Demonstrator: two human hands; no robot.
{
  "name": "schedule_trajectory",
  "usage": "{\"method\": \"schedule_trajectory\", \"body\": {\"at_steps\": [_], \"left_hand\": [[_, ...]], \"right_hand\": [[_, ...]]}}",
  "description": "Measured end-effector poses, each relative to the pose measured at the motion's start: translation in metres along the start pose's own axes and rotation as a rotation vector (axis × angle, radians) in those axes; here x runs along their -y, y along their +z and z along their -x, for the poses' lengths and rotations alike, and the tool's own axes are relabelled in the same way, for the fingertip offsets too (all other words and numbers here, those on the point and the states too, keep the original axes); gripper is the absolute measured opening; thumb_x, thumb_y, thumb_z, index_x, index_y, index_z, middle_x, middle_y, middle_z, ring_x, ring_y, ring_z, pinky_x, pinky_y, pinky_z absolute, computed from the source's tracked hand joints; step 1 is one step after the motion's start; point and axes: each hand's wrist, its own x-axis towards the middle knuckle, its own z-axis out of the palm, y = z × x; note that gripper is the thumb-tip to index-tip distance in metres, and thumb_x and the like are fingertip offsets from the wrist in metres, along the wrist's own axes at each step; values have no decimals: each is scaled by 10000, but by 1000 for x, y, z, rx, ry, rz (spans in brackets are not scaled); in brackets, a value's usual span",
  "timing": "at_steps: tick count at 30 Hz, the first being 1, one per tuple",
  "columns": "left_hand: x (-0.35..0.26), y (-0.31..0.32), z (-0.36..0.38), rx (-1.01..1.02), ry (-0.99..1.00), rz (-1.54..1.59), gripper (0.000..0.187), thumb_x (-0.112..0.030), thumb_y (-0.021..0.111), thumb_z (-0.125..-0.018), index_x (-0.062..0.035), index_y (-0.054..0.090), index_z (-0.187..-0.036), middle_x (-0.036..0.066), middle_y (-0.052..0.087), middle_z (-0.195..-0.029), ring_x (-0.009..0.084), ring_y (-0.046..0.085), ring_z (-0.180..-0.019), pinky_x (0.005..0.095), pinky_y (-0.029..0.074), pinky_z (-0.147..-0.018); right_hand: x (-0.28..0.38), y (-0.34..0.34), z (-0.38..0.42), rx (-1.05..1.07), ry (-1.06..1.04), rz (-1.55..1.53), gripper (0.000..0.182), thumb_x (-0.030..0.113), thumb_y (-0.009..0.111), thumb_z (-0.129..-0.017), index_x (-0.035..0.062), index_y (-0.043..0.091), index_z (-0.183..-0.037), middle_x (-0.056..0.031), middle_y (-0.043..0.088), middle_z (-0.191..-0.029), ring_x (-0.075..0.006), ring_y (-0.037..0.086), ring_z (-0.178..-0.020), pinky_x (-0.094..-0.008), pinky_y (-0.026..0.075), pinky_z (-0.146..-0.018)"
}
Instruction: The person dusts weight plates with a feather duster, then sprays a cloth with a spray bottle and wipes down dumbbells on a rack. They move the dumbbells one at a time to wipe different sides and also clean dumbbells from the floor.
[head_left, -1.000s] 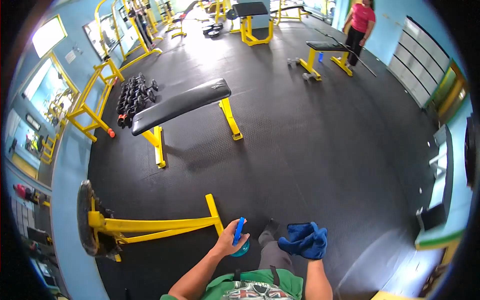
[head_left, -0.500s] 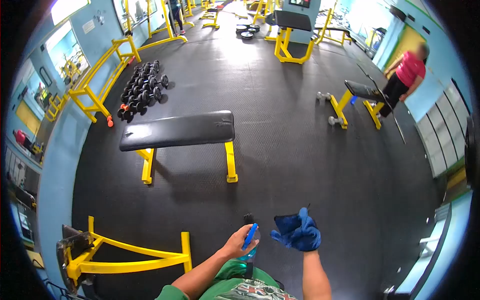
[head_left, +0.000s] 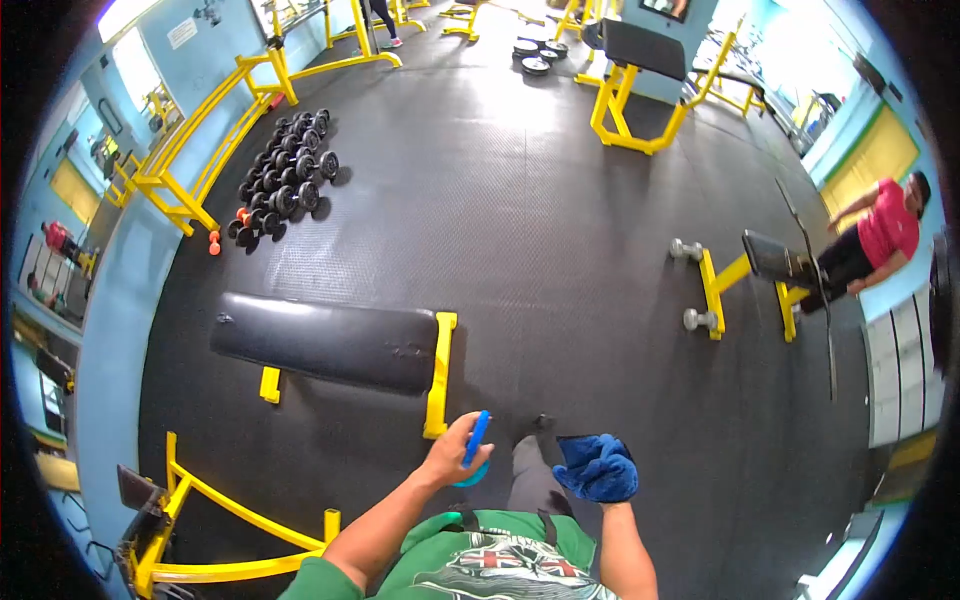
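My left hand (head_left: pixel 452 458) has fingers round a blue-topped teal bottle (head_left: pixel 477 440) near the black-padded, yellow-legged gym bench (head_left: pixel 325 341); right hand (head_left: pixel 607 490), farther right of it, carries plush blue cloth (head_left: pixel 596 464), fingers hidden, can't tell.

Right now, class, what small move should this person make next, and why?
Perhaps bring the left hand, with its blue-topped bottle, toward the black bench: it lies ahead to the left, untouched, and a blue cloth is carried too.
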Motion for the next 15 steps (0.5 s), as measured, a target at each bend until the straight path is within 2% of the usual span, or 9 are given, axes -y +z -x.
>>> {"method": "schedule_trajectory", "body": {"at_steps": [1,3,6,7,8,10,11,12,15], "left_hand": [[4,1,-24,-14,-105,-1,552,-204,694,-814,-28,450,-1276,159,560,-1099,244,633,-791,344,515,-736],[10,2,-66,-163,-112,-17,541,-195,694,-812,-17,459,-1266,158,560,-1095,216,627,-740,339,512,-719],[-13,-12,-134,-257,-176,5,532,-192,692,-814,-10,465,-1258,155,560,-1100,204,629,-722,331,513,-714],[-22,-17,-156,-279,-218,37,525,-190,690,-816,-6,468,-1254,154,561,-1102,202,632,-719,326,515,-713],[-22,-20,-178,-308,-221,43,525,-190,690,-816,-6,468,-1254,154,561,-1102,202,632,-719,326,515,-713],[-17,-28,-220,-406,-180,69,517,-182,687,-819,-1,468,-1251,149,567,-1103,197,636,-716,321,518,-715],[-17,-33,-243,-434,-223,80,514,-184,702,-815,-43,490,-1261,75,607,-1094,132,595,-724,284,502,-693],[-10,-37,-265,-461,-228,87,514,-184,702,-815,-43,490,-1261,75,607,-1094,132,595,-724,284,502,-693],[17,-55,-334,-557,-206,206,524,-167,711,-807,-36,479,-1259,74,597,-1095,129,593,-733,277,502,-704]], "right_hand": [[-10,-5,-36,-10,-48,50,532,389,873,-447,123,527,-750,-79,507,-707,-295,545,-680,-322,451,-645],[-37,1,-100,-22,-106,84,552,413,883,-418,125,522,-720,-80,498,-674,-305,544,-653,-335,454,-633],[-113,42,-195,266,246,-544,423,434,777,-616,192,457,-749,37,505,-750,-130,485,-734,-227,370,-632],[-98,27,-234,314,23,-328,293,339,685,-710,183,442,-758,29,519,-767,-127,489,-722,-244,378,-620],[-80,14,-275,325,-3,-322,293,339,685,-710,183,442,-758,29,519,-767,-127,489,-722,-244,378,-620],[-54,1,-355,484,-48,-1106,186,262,606,-747,163,449,-762,-27,579,-845,-189,556,-795,-297,438,-673],[-51,2,-393,727,350,-1860,94,188,547,-761,155,459,-771,-90,615,-970,-290,592,-936,-389,470,-778],[-50,9,-425,757,342,-1846,94,188,547,-761,155,459,-771,-90,615,-970,-290,592,-936,-389,470,-778],[-40,35,-515,883,359,-1941,86,189,538,-760,148,463,-776,-130,615,-1082,-368,577,-1037,-465,450,-873]]}}
